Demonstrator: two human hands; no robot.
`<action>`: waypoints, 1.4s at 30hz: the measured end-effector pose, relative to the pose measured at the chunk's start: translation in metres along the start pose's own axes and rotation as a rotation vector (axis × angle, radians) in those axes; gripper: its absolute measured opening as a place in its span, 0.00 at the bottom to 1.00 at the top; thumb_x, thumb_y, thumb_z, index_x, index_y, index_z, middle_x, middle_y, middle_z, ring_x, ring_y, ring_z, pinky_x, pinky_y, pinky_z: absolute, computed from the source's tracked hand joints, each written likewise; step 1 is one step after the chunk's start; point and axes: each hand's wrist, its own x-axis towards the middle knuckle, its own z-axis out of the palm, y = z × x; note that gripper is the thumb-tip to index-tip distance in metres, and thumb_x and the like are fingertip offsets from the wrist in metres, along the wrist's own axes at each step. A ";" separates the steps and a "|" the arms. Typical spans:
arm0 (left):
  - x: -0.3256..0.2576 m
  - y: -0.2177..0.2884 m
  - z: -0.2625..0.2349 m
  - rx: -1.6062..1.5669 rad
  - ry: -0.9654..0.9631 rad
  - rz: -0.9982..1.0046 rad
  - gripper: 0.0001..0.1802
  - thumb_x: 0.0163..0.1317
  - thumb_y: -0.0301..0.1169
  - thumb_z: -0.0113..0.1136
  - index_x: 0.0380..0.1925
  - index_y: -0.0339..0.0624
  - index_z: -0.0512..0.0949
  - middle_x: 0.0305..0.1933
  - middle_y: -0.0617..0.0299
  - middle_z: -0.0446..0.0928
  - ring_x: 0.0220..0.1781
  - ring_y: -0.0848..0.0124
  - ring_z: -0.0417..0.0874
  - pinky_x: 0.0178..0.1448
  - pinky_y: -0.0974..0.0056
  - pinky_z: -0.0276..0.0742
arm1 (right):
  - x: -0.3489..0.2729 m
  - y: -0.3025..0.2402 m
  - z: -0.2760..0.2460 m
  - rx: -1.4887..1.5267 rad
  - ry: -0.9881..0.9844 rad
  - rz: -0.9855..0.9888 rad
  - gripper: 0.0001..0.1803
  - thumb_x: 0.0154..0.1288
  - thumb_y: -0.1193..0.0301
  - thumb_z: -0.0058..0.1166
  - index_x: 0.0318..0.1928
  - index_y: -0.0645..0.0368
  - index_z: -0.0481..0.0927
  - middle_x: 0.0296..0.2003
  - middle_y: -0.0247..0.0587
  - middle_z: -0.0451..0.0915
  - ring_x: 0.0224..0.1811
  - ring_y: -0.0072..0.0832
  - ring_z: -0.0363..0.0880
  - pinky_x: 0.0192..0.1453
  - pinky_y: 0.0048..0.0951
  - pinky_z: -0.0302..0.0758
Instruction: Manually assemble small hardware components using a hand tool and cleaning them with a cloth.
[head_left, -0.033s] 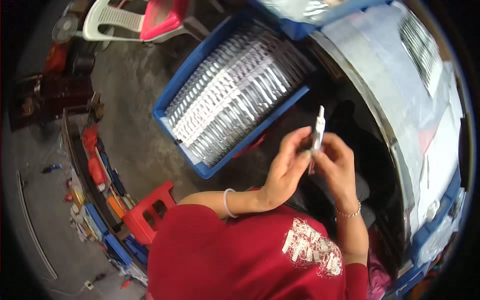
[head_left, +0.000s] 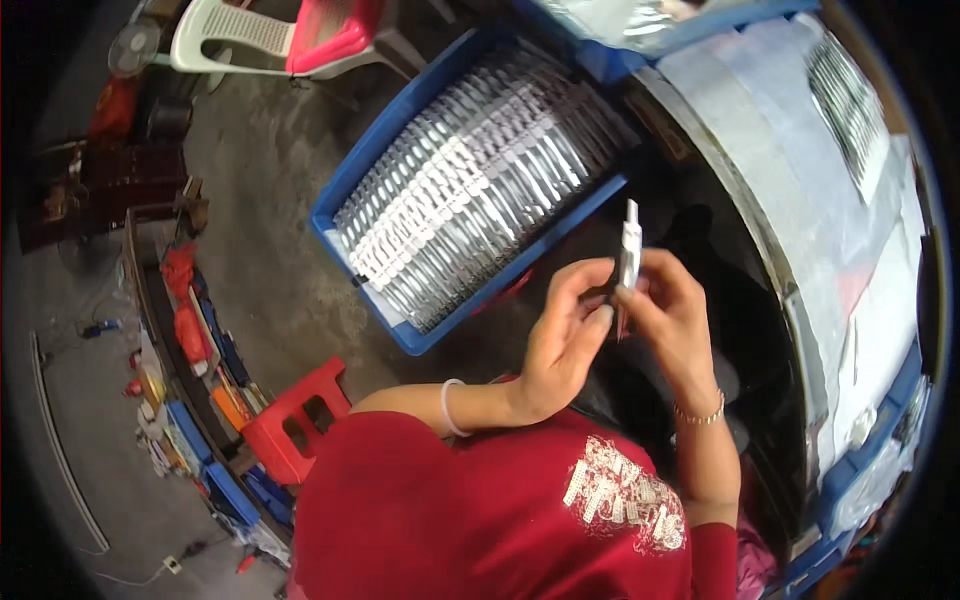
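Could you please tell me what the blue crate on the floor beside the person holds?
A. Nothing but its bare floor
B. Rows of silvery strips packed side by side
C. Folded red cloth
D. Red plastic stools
B: the crate is packed with rows of silvery strips, while both hands, left and right, hold one small white piece above the lap.
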 end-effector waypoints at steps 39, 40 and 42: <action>0.019 0.076 0.026 -1.246 -0.595 0.414 0.36 0.66 0.57 0.51 0.55 0.33 0.68 0.55 0.50 0.67 0.49 0.64 0.76 0.51 0.64 0.73 | 0.124 0.080 0.151 -0.866 -0.188 -0.546 0.05 0.59 0.78 0.56 0.37 0.62 0.78 0.32 0.54 0.80 0.35 0.51 0.80 0.38 0.44 0.75; 0.018 0.077 0.026 -1.248 -0.600 0.417 0.36 0.66 0.58 0.51 0.54 0.32 0.68 0.55 0.50 0.67 0.49 0.64 0.76 0.51 0.64 0.73 | 0.124 0.078 0.153 -0.862 -0.189 -0.550 0.05 0.59 0.78 0.56 0.37 0.62 0.78 0.32 0.54 0.80 0.35 0.51 0.80 0.38 0.44 0.75; 0.018 0.079 0.023 -1.259 -0.616 0.420 0.37 0.66 0.58 0.52 0.54 0.31 0.68 0.56 0.50 0.66 0.50 0.64 0.75 0.51 0.65 0.72 | 0.126 0.075 0.152 -0.814 -0.224 -0.479 0.05 0.60 0.78 0.56 0.37 0.62 0.78 0.32 0.53 0.81 0.34 0.51 0.80 0.37 0.45 0.75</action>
